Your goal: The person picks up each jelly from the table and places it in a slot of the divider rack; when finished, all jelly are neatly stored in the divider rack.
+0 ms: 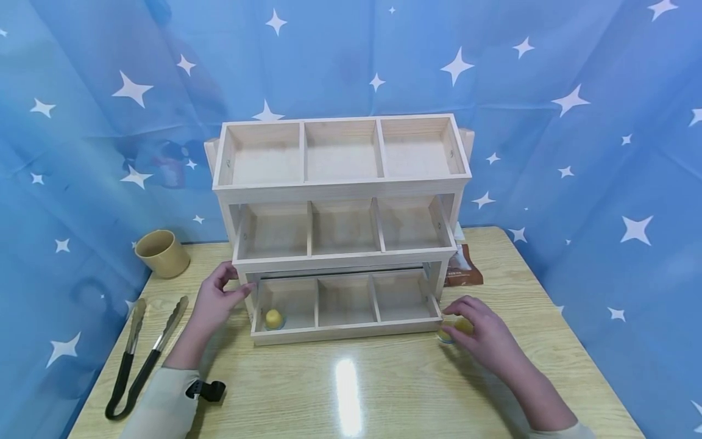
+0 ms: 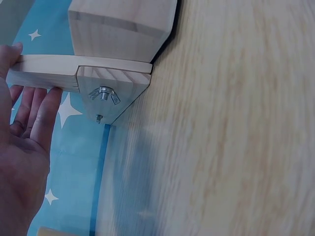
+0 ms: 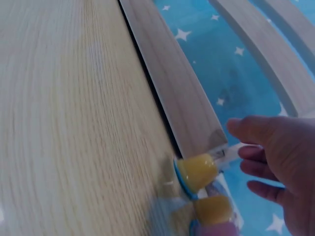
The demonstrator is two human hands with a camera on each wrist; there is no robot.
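Observation:
A three-tier wooden rack (image 1: 351, 259) stands on the table, each tier split into three compartments. My left hand (image 1: 214, 300) holds its left upright, thumb on one side and fingers on the other; the left wrist view shows this wooden leg (image 2: 44, 69) between them. A yellow jelly cup (image 1: 273, 319) sits in the bottom tier's left compartment. Beyond the rack's lower right corner is my right hand (image 1: 485, 335), fingers loosely bent with thumb apart. Close to it stand yellow jelly cups (image 3: 199, 172) and a pinkish one (image 3: 220, 229), partly hidden in the head view.
Black-handled tongs (image 1: 131, 372) lie at the table's left, in front of a tan mug (image 1: 163, 253). Behind the rack's right side is a brown packet (image 1: 465, 268). A blue starry curtain (image 1: 351, 61) hangs behind and at both sides.

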